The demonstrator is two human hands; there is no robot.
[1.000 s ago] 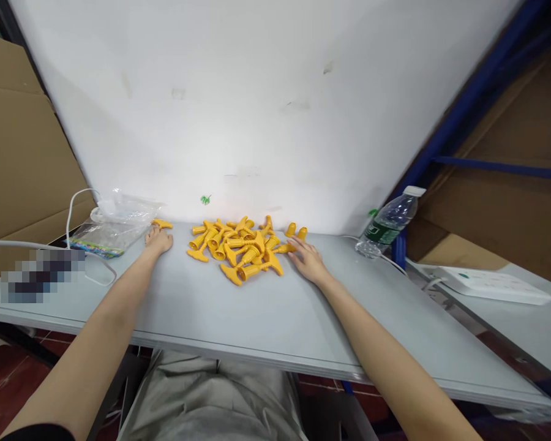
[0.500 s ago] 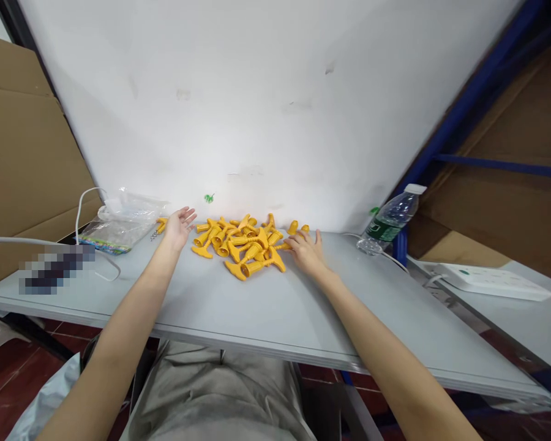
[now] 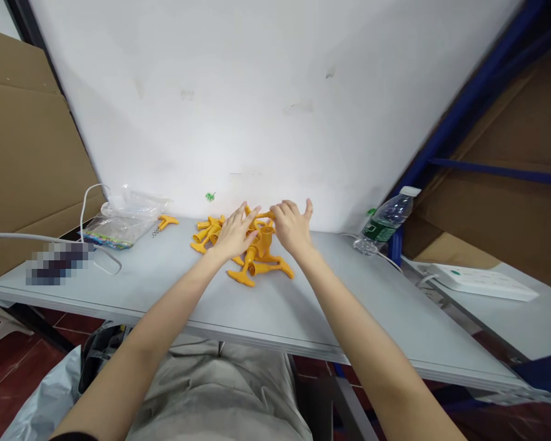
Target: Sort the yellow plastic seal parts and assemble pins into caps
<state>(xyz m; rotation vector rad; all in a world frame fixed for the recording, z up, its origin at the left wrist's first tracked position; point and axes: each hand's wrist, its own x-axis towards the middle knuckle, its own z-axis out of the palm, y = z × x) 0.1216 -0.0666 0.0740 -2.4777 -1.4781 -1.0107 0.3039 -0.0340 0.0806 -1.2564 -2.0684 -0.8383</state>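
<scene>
On the grey tabletop [image 3: 275, 312], centre frame, yellow corkscrew parts [image 3: 251, 256] are overlapped by the left hand [image 3: 232, 237], fingers splayed, and right hand [image 3: 291, 226], grip indiscernible.

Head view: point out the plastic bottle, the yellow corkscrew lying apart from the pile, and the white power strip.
Plastic bottle [image 3: 382, 227], head view: on its green label.
Yellow corkscrew [image 3: 167, 220], head view: on its handle.
White power strip [image 3: 482, 280], head view: on its top face.

On the table [image 3: 284, 318], mid-frame, a pile of corkscrews [image 3: 261, 246]; left of it, a lone corkscrew [image 3: 168, 221] just beside a plastic bag [image 3: 126, 228]; well right, a bottle [image 3: 388, 220]; behind, a wall [image 3: 248, 122]; toward the right edge, a power strip [image 3: 484, 283].
</scene>
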